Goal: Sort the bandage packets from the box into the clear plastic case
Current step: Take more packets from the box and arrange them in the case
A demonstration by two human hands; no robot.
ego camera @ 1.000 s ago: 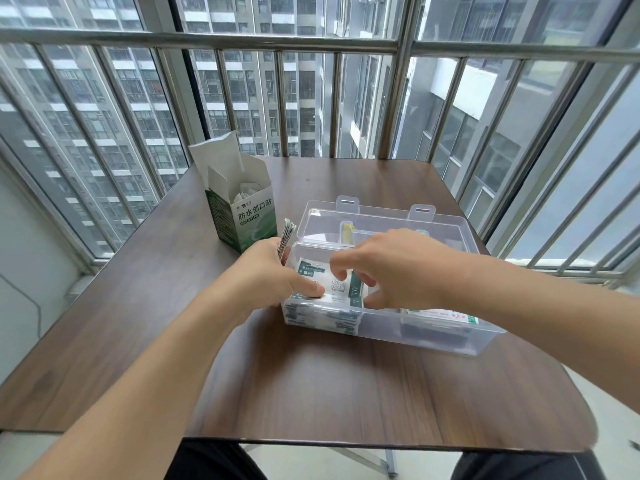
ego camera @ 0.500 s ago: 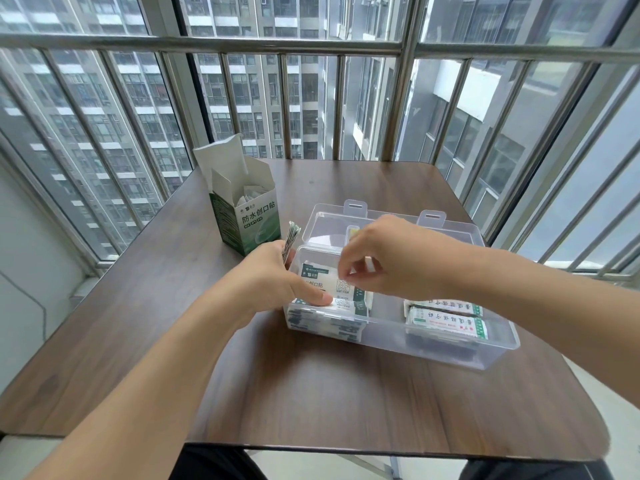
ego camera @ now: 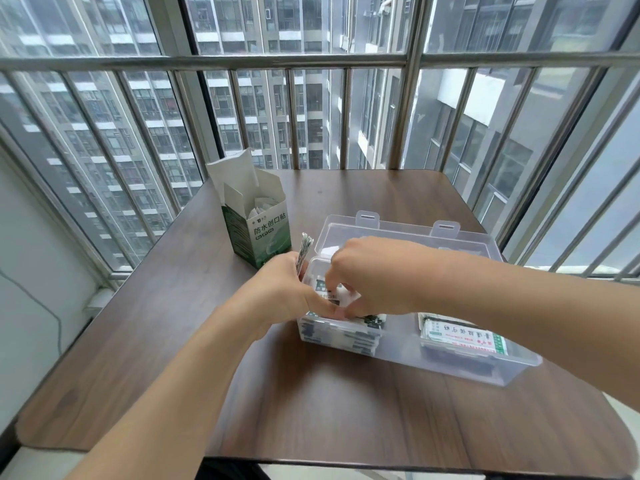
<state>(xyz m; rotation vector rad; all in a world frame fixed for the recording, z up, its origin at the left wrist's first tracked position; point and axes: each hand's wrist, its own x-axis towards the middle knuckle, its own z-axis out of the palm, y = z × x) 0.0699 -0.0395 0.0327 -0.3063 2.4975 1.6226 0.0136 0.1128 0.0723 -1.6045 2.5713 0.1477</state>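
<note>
Left hand point(ego camera: 284, 289) grips spare bandage packets point(ego camera: 304, 252), right hand point(ego camera: 367, 275) pinches one over the stack point(ego camera: 341, 332) in clear plastic case point(ego camera: 450, 367): lay it flat, edges aligned w/ stack.

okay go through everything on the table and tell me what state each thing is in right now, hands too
Box: upright, top flaps open, packets inside.
Clear case: lid open, leaning back.
Left stack: in the case's left end.
Right stack: in the case's right end.
Left hand: grips a bundle of packets upright, thumb over the left stack.
Right hand: fingers curled, pinching a packet over the left stack.
</note>
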